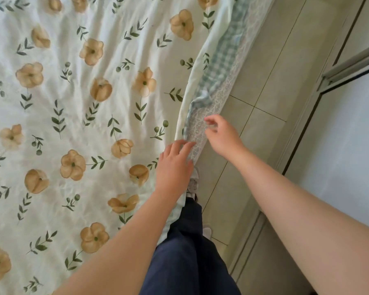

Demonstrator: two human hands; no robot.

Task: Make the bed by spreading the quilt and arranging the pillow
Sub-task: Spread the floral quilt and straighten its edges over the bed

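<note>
A white quilt [77,116] printed with tan flowers and green sprigs lies spread over the bed and fills the left of the head view. Its right edge hangs over the bedside, where a blue-checked sheet [219,67] and a patterned bed skirt [222,96] show beneath it. My left hand [175,165] rests flat on the quilt's edge with fingers spread, holding nothing. My right hand [222,135] hovers just beside the bed skirt, fingers loosely apart and empty. No pillow is in view.
A pale tiled floor [271,86] runs along the bed's right side. A sliding door track and frame [320,88] stand at the far right. My dark trouser legs [185,252] and shoes stand tight against the bedside.
</note>
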